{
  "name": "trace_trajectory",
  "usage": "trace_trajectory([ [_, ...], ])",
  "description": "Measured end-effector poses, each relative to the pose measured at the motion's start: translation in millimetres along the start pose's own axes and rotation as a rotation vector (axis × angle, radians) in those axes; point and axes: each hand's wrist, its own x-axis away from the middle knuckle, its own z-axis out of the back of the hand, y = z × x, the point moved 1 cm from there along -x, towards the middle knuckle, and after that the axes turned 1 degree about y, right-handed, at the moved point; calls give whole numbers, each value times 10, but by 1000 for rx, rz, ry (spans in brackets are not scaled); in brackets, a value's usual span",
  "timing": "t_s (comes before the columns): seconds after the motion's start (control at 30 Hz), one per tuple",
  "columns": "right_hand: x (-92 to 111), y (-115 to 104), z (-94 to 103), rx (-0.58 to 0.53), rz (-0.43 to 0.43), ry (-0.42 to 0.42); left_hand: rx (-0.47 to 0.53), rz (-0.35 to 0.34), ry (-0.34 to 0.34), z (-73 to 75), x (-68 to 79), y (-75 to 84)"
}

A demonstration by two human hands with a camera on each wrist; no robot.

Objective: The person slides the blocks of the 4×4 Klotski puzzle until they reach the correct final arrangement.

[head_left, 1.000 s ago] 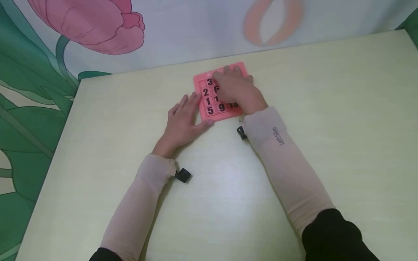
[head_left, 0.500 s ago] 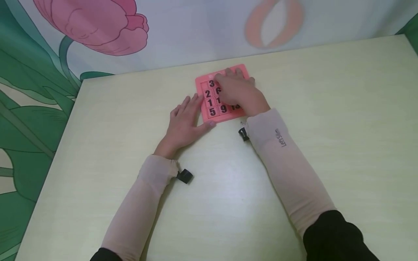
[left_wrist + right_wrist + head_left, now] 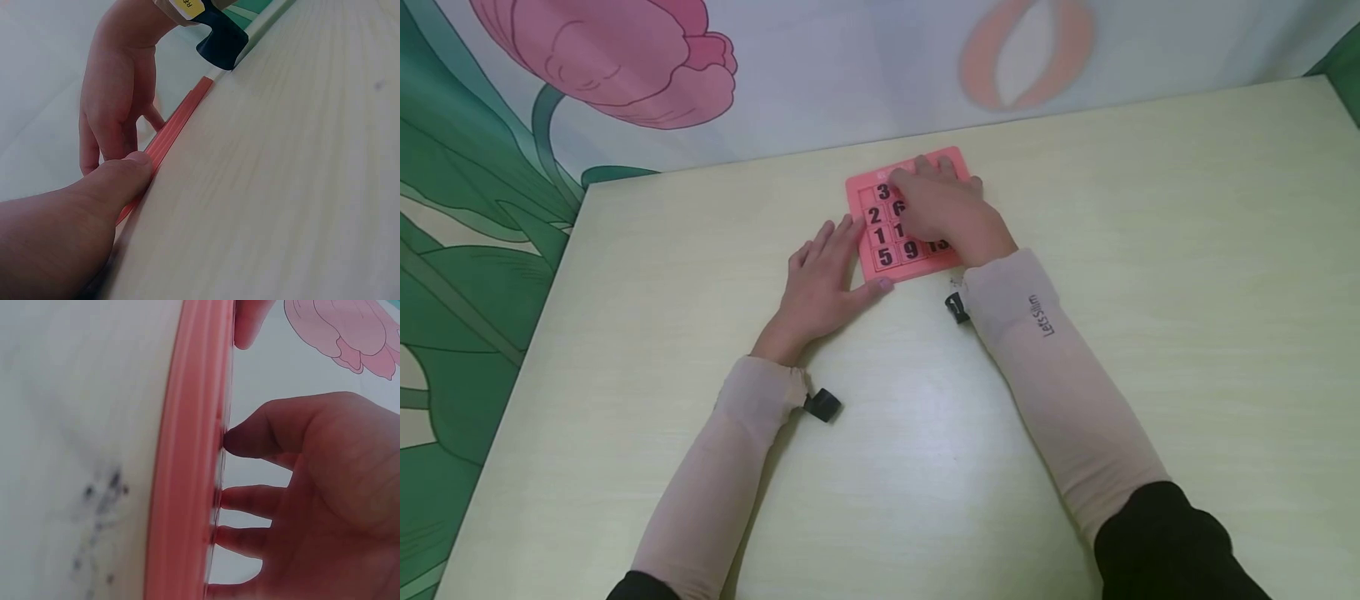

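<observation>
A pink sliding number puzzle [image 3: 898, 257] with black digits lies flat near the table's far edge. In its visible part, 3, 2, 1, 5 and 9 show, and the top left slot bears no digit. My left hand [image 3: 820, 292] rests along its left side with fingers straight, the thumb at the near edge. In the left wrist view that thumb [image 3: 134, 164] touches the puzzle's side. My right hand [image 3: 951, 212] covers the upper right of the puzzle, hiding several tiles. In the right wrist view the thumb and fingertips [image 3: 240, 442] of this hand press on the puzzle's face.
The pale wooden table [image 3: 887, 467] stretches around both arms. Behind it stands a wall [image 3: 850, 75] painted with a pink flower [image 3: 617, 58] and green leaves. A black wrist camera [image 3: 822, 405] sticks out from the left sleeve, another [image 3: 957, 307] from the right sleeve.
</observation>
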Motion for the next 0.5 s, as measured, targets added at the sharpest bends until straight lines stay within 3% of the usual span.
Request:
trace_trajectory([
  [0.5, 9, -11, 4, 6, -5, -2, -4, 0, 0, -4, -2, -6],
])
